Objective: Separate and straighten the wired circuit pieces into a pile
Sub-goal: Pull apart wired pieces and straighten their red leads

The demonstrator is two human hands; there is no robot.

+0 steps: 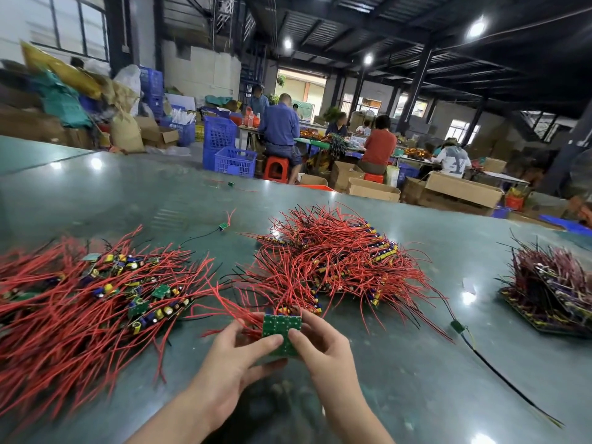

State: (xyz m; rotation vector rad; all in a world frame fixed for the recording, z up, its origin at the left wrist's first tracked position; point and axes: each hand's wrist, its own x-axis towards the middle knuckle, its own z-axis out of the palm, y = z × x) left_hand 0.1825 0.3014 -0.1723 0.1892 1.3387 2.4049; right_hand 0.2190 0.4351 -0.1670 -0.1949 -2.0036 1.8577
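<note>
A green circuit panel (281, 328) with red wires fanning out to the left and behind is held over the table between both hands. My left hand (234, 360) grips its lower left edge with the thumb on the green face. My right hand (323, 344) pinches its right edge, thumb in front. A loose pile of separated pieces (96, 299) with red wires lies at the left. A larger heap of wired boards (333, 261) sits in the middle, just behind the held panel.
A third, darker stack of boards (551, 293) lies at the right on the green table (416, 379). Stray single pieces (223, 226) and a black wire (499, 373) lie loose. Blue crates (235, 161), cartons and seated workers are beyond the far edge.
</note>
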